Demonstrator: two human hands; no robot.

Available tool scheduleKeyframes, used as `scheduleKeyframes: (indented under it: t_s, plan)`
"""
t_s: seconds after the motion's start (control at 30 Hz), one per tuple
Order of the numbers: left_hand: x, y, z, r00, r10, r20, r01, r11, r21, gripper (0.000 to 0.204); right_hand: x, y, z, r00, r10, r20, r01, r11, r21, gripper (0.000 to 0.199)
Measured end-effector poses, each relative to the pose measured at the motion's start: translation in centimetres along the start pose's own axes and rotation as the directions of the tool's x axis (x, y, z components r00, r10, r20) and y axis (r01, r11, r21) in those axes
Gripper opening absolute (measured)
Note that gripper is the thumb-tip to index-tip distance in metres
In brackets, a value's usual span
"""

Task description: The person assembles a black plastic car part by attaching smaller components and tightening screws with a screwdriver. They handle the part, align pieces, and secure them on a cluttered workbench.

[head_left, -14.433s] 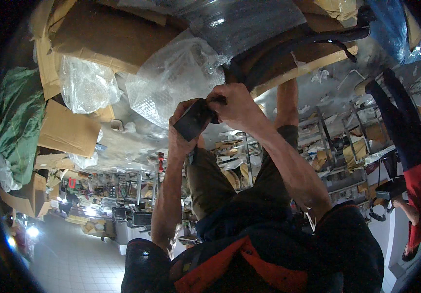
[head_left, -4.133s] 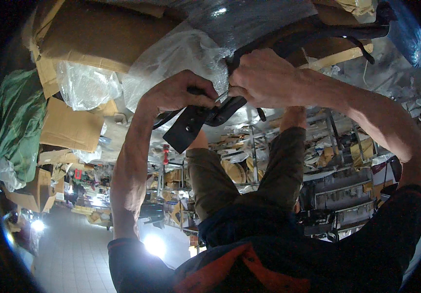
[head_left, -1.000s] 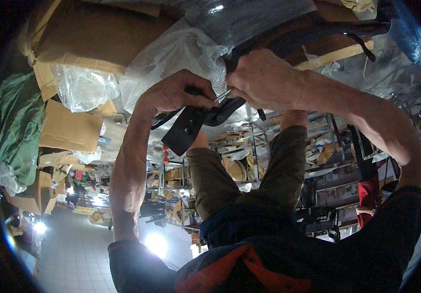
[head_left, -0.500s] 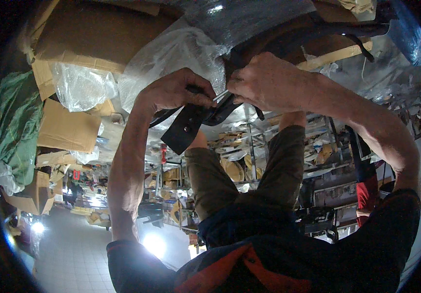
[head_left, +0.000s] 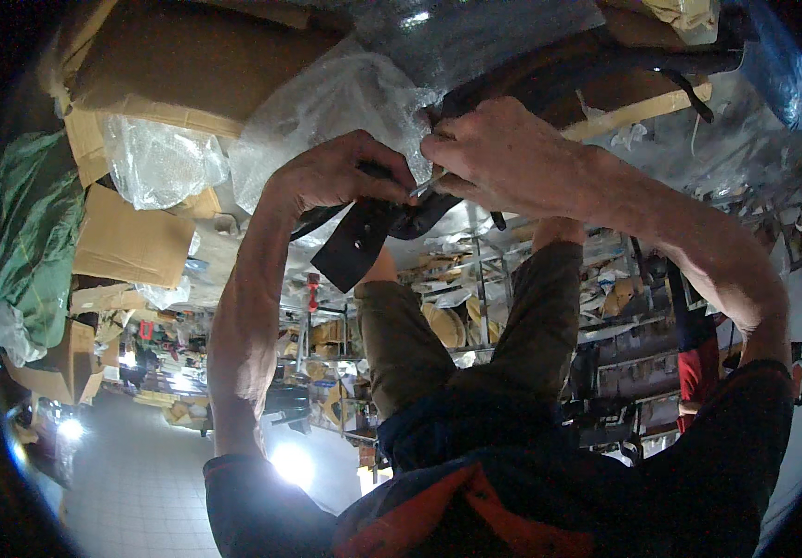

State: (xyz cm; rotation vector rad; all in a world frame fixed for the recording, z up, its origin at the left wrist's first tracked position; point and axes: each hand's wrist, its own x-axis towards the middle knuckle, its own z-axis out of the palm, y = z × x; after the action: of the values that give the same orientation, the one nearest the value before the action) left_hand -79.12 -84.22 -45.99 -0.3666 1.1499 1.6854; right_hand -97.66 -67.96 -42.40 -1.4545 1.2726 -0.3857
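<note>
My left hand [head_left: 334, 173] is closed, thumb and forefinger pinching a black strap [head_left: 352, 253]. The strap's wide flat end hangs below the fingers and carries small shiny studs. Another dark curved band [head_left: 417, 223] lies against it on the right. My right hand [head_left: 505, 160] is closed close beside the left, fingertips pressed together around a thin, pale, shiny piece [head_left: 426, 185]. This piece reaches toward the left fingertips. Its kind is too small to make out, and most of it is hidden by the right fingers.
Beyond my hands lie clear plastic wrap [head_left: 326, 107] and a large cardboard box [head_left: 187, 70]. A long dark strap [head_left: 596, 65] runs across the upper right, near a blue plastic bag [head_left: 782, 74]. Green sheeting [head_left: 33, 242] hangs at the far left. Cluttered shelves [head_left: 624, 372] stand behind my legs.
My right hand has shifted slightly left, its fingertips a little higher and nearer the left hand. The strap's hanging end has moved slightly. My left hand keeps its pinch.
</note>
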Motion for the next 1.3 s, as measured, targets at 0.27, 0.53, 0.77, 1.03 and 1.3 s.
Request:
scheduleKeyframes:
  t_s: [0.27, 0.53, 0.77, 1.03, 1.3]
  plan:
    - [-0.1, 0.5, -0.2, 0.999, -0.015, 0.031, 0.016, 1.0, -0.027, 0.02, -0.2, 1.5, 1.2, 0.972, -0.234, 0.035, 0.235, 0.939, -0.25, 0.016]
    - [0.0, 0.1, -0.2, 0.999, 0.01, 0.042, -0.007, 0.997, -0.073, 0.015, 0.8, -0.6, 0.5, 0.956, 0.268, 0.122, -0.287, 0.941, 0.179, 0.022]
    - [0.1, 0.0, -0.3, 0.998, 0.008, 0.055, -0.007, 1.0, -0.005, 0.012, -0.6, -0.3, 1.2, 0.984, 0.177, 0.029, -0.18, 0.97, 0.164, 0.028]
    - [0.0, 0.3, -0.1, 0.997, 0.08, 0.009, -0.079, 0.991, -0.104, 0.014, -0.5, -0.6, 0.7, 0.887, 0.441, 0.138, -0.445, 0.733, 0.515, 0.026]
    - [-1.5, 2.2, -1.0, 0.999, 0.035, 0.022, -0.034, 0.996, -0.08, 0.016, -1.4, -0.8, 1.7, 0.941, 0.301, -0.151, -0.188, 0.841, 0.507, 0.021]
